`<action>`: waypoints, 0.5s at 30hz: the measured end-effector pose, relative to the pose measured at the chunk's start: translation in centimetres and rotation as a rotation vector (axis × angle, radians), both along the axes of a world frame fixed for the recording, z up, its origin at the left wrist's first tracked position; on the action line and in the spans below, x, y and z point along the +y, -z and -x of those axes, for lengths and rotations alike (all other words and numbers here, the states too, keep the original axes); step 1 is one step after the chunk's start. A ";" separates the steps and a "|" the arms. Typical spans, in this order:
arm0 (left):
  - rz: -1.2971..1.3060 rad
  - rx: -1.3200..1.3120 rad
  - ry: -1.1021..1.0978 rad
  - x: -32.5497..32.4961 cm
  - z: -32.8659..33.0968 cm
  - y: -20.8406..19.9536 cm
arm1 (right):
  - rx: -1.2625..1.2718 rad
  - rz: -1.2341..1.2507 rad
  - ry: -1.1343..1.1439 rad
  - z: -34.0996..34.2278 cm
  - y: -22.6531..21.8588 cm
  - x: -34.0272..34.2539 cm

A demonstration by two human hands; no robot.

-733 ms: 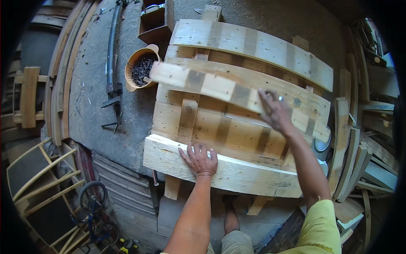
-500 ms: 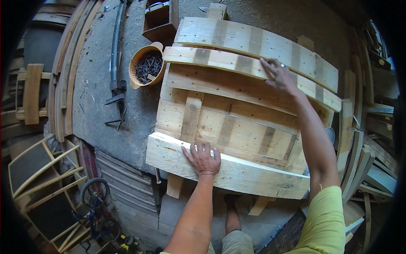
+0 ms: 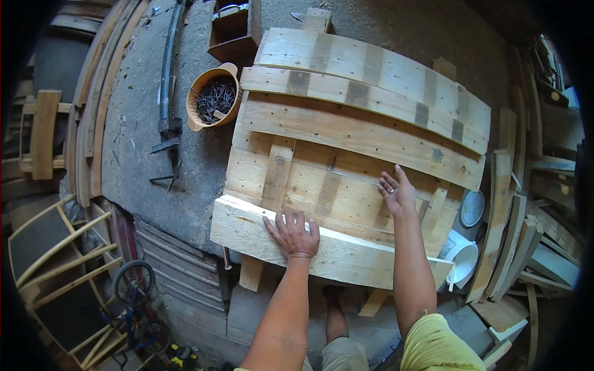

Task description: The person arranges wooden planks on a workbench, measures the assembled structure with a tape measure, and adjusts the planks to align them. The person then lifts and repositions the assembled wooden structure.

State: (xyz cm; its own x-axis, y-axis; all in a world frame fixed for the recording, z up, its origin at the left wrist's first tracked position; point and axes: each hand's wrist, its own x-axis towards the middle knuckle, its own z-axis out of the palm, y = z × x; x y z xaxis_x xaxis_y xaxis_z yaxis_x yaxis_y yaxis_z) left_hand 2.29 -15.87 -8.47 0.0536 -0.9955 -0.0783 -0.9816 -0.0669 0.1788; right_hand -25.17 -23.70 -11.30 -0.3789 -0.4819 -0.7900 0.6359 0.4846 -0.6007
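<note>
My left hand (image 3: 294, 235) lies spread on the nearest pale board (image 3: 247, 237), its fingertips at the board's upper edge. Over the middle of the boards hovers my right hand (image 3: 399, 191), bare, with fingers apart and palm turned leftward. Beyond it a narrow board (image 3: 383, 97) rests along the far wide board (image 3: 396, 65). Just nearer is another long plank (image 3: 359, 133) with dark nail spots. Several of these boards form a slatted panel of planks, with a crosspiece (image 3: 280, 167) showing at the left. Whether the near board is fastened I cannot tell.
An orange basket (image 3: 195, 114) of nails and a brown wooden box (image 3: 247, 40) stand left of the planks. A long metal clamp (image 3: 167, 93) lies on the concrete. A white bucket (image 3: 461, 255) stands at right, beside stacked lumber (image 3: 492, 229). A bicycle (image 3: 135, 283) is at lower left.
My right hand has let go of the narrow board and drawn back toward me. That board now sits slightly farther back at its right end. My left hand stays on the near board.
</note>
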 end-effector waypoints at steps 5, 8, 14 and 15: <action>-0.003 0.019 -0.012 -0.1 0.9 0.1 | -0.205 0.054 0.302 1.0 1.0 -3.3; 0.025 0.036 -0.010 0.1 1.4 0.2 | -0.264 0.000 0.478 3.0 3.0 -4.1; -0.002 -0.015 -0.004 0.0 1.0 0.1 | 0.009 0.149 0.320 1.3 -1.7 -4.4; 0.014 -0.034 0.006 0.0 0.9 0.2 | 0.036 0.117 0.336 1.0 -2.5 -4.5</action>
